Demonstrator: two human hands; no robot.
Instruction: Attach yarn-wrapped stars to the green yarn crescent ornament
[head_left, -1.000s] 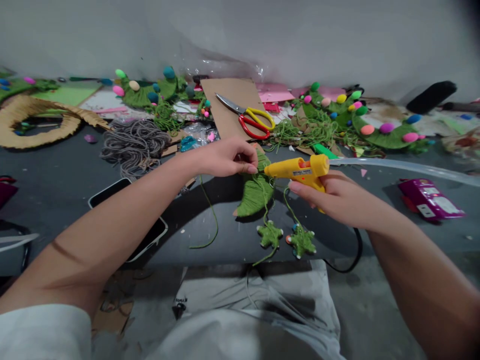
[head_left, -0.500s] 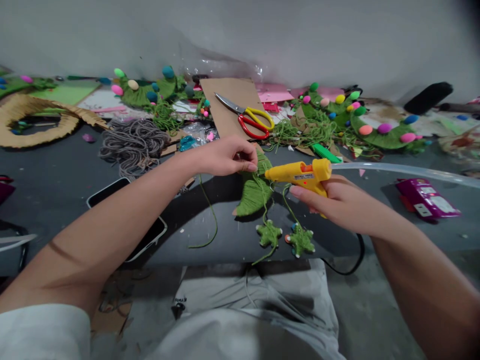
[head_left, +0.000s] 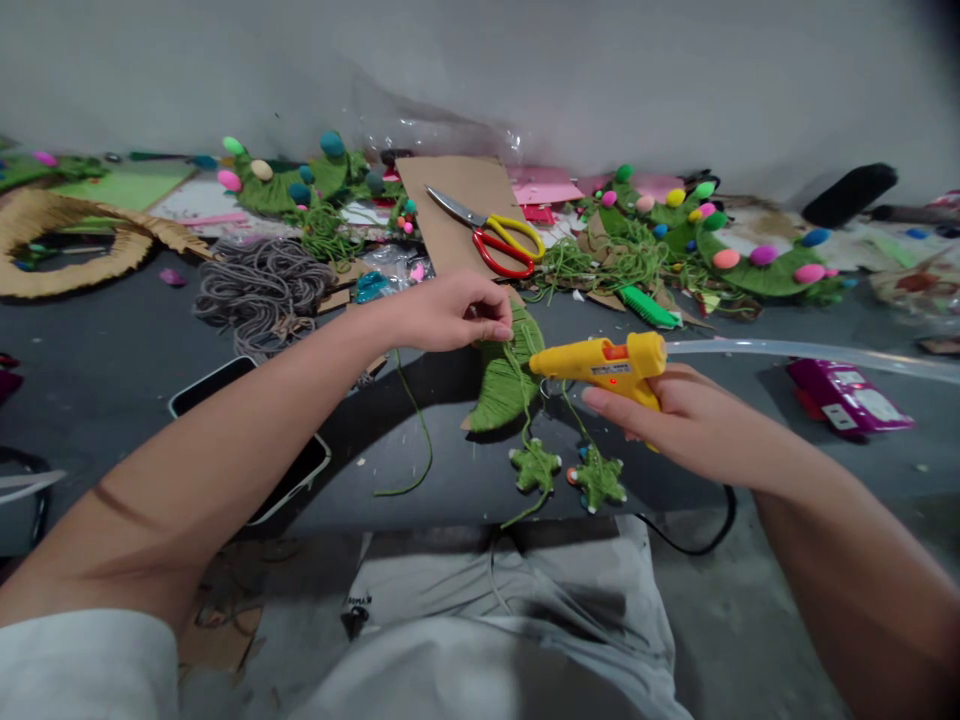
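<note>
One green crescent (head_left: pixel 501 396) on the tabletop (head_left: pixel 465 490): left hand (head_left: pixel 463 316) pinched closed over it, can't tell on what; right hand (head_left: pixel 675 408) grips the glue gun (head_left: pixel 600 365), nozzle (head_left: pixel 543 360) just backed off, so the pinch looks clearer.

Scissors (head_left: pixel 478 219) with red and yellow handles are lying on brown cardboard (head_left: pixel 442 245) towards 12 o'clock on the worktop (head_left: pixel 457 475). Grey cord (head_left: pixel 259 285) is sitting between 9 and 10, with a tan ring (head_left: pixel 82 280) resting farther out. A phone (head_left: pixel 304 462) is lying between 8 and 9, a purple packet (head_left: pixel 851 395) is resting near 3, and a green brush (head_left: pixel 651 307) is lying between 2 and 3.
</note>
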